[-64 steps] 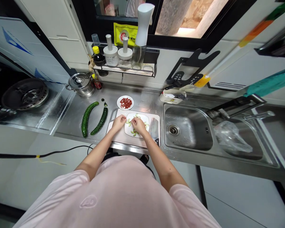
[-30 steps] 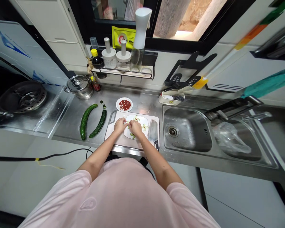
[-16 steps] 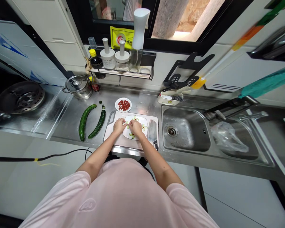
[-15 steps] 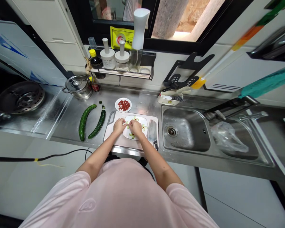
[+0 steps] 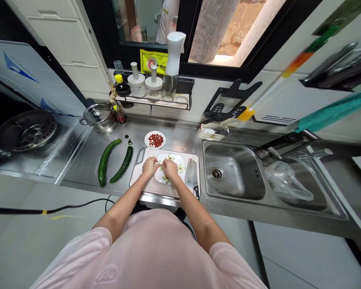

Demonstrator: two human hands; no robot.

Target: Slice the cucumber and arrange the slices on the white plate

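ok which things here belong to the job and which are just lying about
Likely part of it:
white square plate
pale green slices
white rectangular cutting board
black-handled steel knife
round white plate
red chopped pieces
curved dark green cucumbers

Probably just lying about:
shiny lidded steel pot
clear plastic bag
bright yellow packet

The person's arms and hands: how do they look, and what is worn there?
The pale pink shirt has short, loose sleeves, leaving the forearms bare. The left hand and right hand wear no gloves, and no watch or bracelet shows. Whether rings are worn is unclear.
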